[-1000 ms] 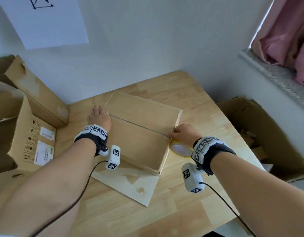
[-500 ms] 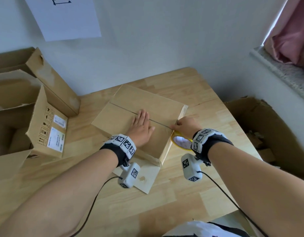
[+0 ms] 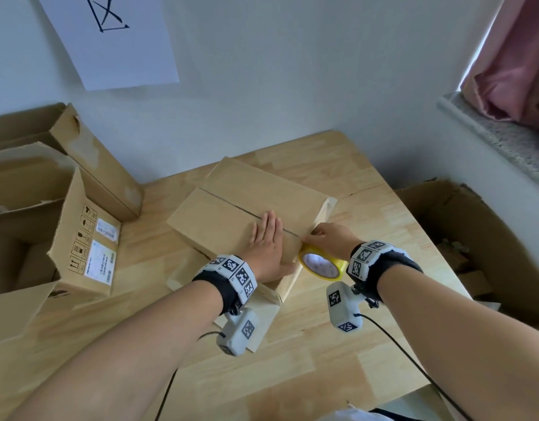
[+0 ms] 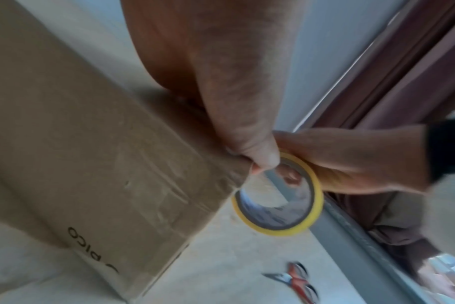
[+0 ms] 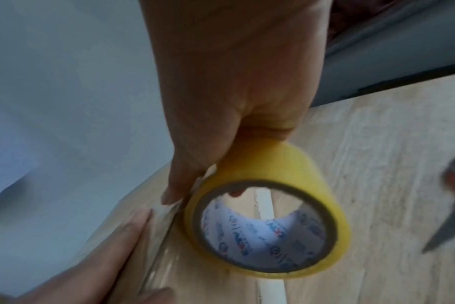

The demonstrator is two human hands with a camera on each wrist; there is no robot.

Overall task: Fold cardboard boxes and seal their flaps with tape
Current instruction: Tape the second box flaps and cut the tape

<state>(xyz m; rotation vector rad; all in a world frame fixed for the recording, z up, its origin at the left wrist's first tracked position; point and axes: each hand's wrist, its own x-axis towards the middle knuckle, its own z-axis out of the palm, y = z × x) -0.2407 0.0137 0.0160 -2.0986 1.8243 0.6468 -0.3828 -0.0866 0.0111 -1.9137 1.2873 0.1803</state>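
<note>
A brown cardboard box (image 3: 247, 208) lies on the wooden table (image 3: 338, 375) with its top flaps closed along a middle seam. My left hand (image 3: 266, 241) presses flat on the top near the seam's near right end, fingers straight; its thumb (image 4: 249, 148) sits at the box edge. My right hand (image 3: 319, 237) grips a yellow roll of tape (image 3: 321, 264) against that same edge, just right of the left hand. In the right wrist view a clear strip runs from the tape roll (image 5: 265, 216) onto the box beside the left fingers (image 5: 112, 242).
Open cardboard boxes (image 3: 80, 238) stand at the table's left. Another large box (image 3: 480, 244) sits off the table's right side. Red-handled scissors (image 4: 294, 281) lie on the table near the right hand. A flat cardboard piece (image 3: 262, 323) lies under the box's near side.
My left hand slid from the box's far left corner across the top to the near right end, beside the tape. The right hand kept the roll at that edge.
</note>
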